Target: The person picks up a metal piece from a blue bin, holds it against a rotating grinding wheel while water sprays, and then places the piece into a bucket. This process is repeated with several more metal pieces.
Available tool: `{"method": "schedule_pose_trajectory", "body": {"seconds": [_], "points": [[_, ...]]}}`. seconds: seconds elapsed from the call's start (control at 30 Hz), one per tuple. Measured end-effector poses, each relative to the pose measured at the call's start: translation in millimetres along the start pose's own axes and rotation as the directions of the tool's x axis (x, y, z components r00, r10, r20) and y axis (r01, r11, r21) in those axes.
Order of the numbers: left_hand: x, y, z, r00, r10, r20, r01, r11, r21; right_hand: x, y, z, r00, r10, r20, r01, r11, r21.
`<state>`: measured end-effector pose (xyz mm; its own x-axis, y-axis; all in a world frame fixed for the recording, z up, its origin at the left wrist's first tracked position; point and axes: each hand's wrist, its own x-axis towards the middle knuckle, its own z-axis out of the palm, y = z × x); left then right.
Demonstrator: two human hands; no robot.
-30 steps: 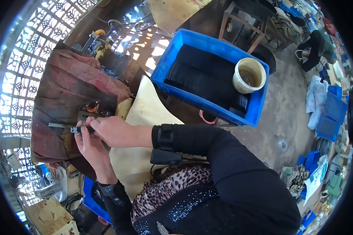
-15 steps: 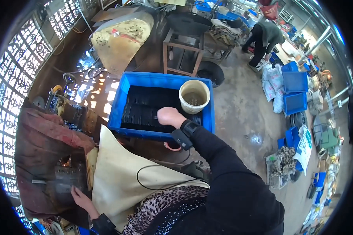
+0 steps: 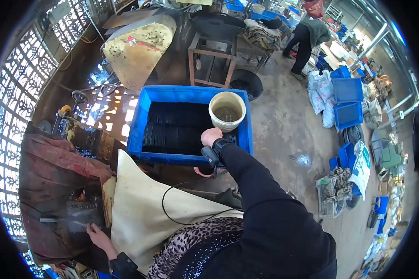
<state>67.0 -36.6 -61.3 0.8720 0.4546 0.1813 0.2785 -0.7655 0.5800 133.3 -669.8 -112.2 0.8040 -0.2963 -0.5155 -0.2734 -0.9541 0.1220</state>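
While the right hand [image 3: 211, 136] hung over the blue plastic crate [image 3: 136, 134], its fingers were curled toward the palm — whether they had hold of anything was hidden, so I could not tell. Black flat pieces [image 3: 172, 135] stood packed in rows inside that crate, just beneath and to the left of the hand, and a cream bucket [image 3: 225, 126] sat at the right end, just beyond the knuckles. The left hand [image 3: 98, 237] was at the lower edge of a dark metal block [image 3: 81, 210], fingers loosely bent and partly spread; I could not tell whether they gripped anything. A short metal rod [image 3: 47, 220] lay left of the block, maroon cloth [image 3: 51, 167] draped around it — and a cream sheet [image 3: 139, 190] spread between the left hand and the crate
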Motion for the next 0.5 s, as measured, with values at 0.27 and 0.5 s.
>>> {"method": "schedule_pose_trajectory", "body": {"seconds": [0.27, 0.5], "points": [[-0.7, -4.4, -1.0, 0.999, 0.049, -0.019, -0.048, 0.997, 0.057, -37.4, 2.2, -28.0, 0.993, -0.014, -0.119, 0.035, 0.983, 0.18], [0.1, -0.2, -6.5, 0.998, -0.03, 0.051, 0.026, 0.996, 0.081, -49.8, 24.9, -105.1, 0.84, 0.177, -0.514, 0.066, 0.905, 0.42]]}}
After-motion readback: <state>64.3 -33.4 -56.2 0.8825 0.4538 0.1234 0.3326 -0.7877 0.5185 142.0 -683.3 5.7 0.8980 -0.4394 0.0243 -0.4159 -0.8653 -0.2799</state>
